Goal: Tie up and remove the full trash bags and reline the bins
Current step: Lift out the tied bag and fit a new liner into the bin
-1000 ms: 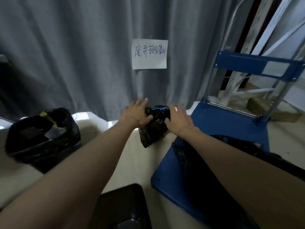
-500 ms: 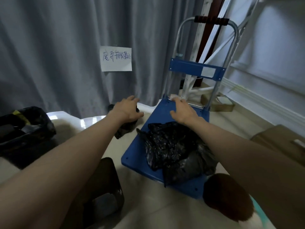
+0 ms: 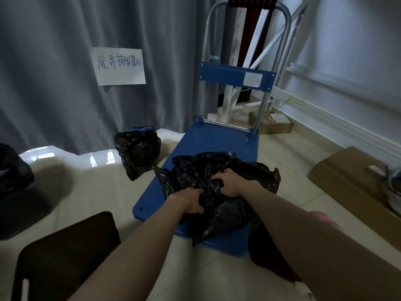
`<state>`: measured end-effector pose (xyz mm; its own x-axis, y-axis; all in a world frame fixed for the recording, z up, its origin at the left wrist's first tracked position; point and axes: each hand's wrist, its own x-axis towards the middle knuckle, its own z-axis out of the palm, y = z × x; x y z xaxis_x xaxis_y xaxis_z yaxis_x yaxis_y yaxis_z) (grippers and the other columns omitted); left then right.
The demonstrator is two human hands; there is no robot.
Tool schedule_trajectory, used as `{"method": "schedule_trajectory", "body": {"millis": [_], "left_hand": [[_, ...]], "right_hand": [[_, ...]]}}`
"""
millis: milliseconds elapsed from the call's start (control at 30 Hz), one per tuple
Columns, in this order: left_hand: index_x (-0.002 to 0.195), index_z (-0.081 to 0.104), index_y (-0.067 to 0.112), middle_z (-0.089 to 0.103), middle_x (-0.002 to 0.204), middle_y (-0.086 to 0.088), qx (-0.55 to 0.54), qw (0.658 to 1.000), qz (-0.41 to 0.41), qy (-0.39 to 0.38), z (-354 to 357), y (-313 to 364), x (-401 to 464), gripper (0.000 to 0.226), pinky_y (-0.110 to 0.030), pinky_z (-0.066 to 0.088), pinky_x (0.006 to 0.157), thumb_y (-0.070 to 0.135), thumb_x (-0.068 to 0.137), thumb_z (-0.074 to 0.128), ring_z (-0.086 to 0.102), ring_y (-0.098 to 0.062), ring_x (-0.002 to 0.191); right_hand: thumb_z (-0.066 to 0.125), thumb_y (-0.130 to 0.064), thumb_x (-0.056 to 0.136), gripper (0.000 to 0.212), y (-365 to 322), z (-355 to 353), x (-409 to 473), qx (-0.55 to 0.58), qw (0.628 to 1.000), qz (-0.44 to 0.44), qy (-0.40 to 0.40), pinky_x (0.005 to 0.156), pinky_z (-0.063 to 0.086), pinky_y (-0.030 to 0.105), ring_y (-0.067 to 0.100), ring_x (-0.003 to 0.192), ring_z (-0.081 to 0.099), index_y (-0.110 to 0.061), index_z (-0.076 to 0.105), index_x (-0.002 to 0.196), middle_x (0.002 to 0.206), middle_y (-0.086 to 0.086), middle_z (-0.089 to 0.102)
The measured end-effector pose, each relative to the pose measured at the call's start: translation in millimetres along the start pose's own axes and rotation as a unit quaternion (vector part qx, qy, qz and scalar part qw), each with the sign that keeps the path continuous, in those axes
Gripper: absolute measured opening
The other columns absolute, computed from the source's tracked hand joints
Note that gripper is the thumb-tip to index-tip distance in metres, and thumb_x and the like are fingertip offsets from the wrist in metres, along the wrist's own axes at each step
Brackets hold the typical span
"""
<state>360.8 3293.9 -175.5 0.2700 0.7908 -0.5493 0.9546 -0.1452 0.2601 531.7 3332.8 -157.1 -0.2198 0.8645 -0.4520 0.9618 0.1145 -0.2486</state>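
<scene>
Now both hands are digging into the black trash bag (image 3: 219,181) lying on the blue cart (image 3: 219,140), left hand (image 3: 191,200) and right hand (image 3: 227,183) each bunching plastic, probably gathering its mouth for tying; a tied bag (image 3: 137,148) is sitting by the curtain (image 3: 54,61).

The top of the cart handle (image 3: 247,3) is cut by the upper edge. A black-lined bin (image 3: 13,168) at far left is cropped. Both hands' fingertips sink into the black bag (image 3: 217,170).
</scene>
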Motion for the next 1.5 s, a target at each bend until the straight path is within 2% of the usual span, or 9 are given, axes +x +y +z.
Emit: {"method": "schedule_trajectory", "body": {"millis": [167,333,467,700,833,967,1133,1333,1500], "left_hand": [[0.158,0.005,0.024,0.035,0.153,-0.009,0.016,0.998,-0.044,-0.04,42,-16,16,0.096,-0.043,0.037,0.112,0.031,0.087,0.069,0.04,-0.031,0.136],[0.135,0.05,0.014,0.056,0.133,-0.009,0.107,0.991,-0.072,0.026,67,-27,19,0.046,-0.043,0.048,0.096,0.015,0.09,0.061,0.057,-0.03,0.12],[0.12,0.062,0.009,0.057,0.127,-0.012,0.083,0.988,-0.07,0.109,62,-29,15,0.028,-0.044,0.049,0.093,0.01,0.093,0.053,0.059,-0.032,0.114],[0.106,0.056,0.013,0.059,0.115,-0.011,-0.097,0.933,0.027,0.347,-34,-21,-6,0.014,-0.044,0.047,0.087,0.015,0.094,0.048,0.058,-0.034,0.103],[0.1,0.053,0.015,0.064,0.096,-0.005,-0.141,0.873,0.107,0.455,-94,-25,-55,0.005,-0.039,0.045,0.078,0.017,0.097,0.049,0.059,-0.027,0.09],[0.101,0.051,0.013,0.06,0.091,0.002,-0.191,0.828,0.127,0.511,-136,-57,-115,0.003,-0.027,0.034,0.074,0.015,0.099,0.05,0.054,-0.016,0.085],[0.101,0.051,0.012,0.062,0.09,0.001,-0.204,0.824,0.111,0.517,-149,-108,-182,0.006,-0.031,0.041,0.075,0.017,0.098,0.055,0.054,-0.016,0.082],[0.121,0.053,0.024,0.066,0.104,0.007,-0.231,0.873,0.052,0.425,-122,-150,-245,0.062,-0.023,0.055,0.075,0.036,0.071,0.087,0.065,-0.007,0.091],[0.096,0.071,0.007,0.072,0.081,-0.012,-0.165,0.878,-0.042,0.447,-106,-181,-278,0.016,-0.031,0.051,0.063,0.011,0.081,0.071,0.068,-0.025,0.075]], "right_hand": [[0.055,-0.014,0.093,0.056,3,44,12,-0.015,0.999,-0.003,-0.052,0.112,0.036,0.046,0.037,0.13,0.039,-0.031,0.04,0.144,0.145,0.011,0.029],[0.059,-0.012,0.089,0.045,2,56,13,-0.009,0.998,-0.008,-0.064,0.104,0.045,0.045,0.033,0.122,0.049,-0.024,0.049,0.131,0.137,0.012,0.045],[0.059,-0.01,0.088,0.045,-5,48,11,0.016,0.999,-0.017,-0.037,0.099,0.047,0.044,0.031,0.115,0.051,-0.024,0.046,0.129,0.131,0.011,0.047],[0.067,-0.013,0.085,0.065,-35,18,-4,0.047,0.986,-0.011,0.162,0.101,0.043,0.048,0.036,0.123,0.038,-0.024,0.036,0.14,0.135,0.015,0.029],[0.071,-0.022,0.083,0.041,-67,-20,-16,0.09,0.935,0.031,0.342,0.095,0.041,0.042,0.033,0.118,0.035,-0.019,0.056,0.122,0.127,0.012,0.034],[0.07,-0.023,0.086,0.024,-101,-56,-37,0.182,0.896,0.021,0.405,0.095,0.037,0.039,0.029,0.117,0.037,-0.019,0.062,0.109,0.126,0.006,0.037],[0.053,-0.01,0.089,0.016,-147,-82,-63,0.348,0.864,-0.004,0.364,0.072,0.043,0.031,0.024,0.094,0.056,-0.014,0.061,0.102,0.106,0.004,0.054],[0.046,-0.004,0.088,0.02,-211,-79,-97,0.425,0.841,-0.077,0.326,0.064,0.044,0.028,0.014,0.079,0.054,-0.01,0.061,0.1,0.088,0.0,0.061],[0.061,-0.006,0.084,0.021,-255,-70,-110,0.452,0.831,-0.166,0.279,0.087,0.056,0.033,0.014,0.091,0.067,-0.018,0.071,0.098,0.087,-0.008,0.07]]}}
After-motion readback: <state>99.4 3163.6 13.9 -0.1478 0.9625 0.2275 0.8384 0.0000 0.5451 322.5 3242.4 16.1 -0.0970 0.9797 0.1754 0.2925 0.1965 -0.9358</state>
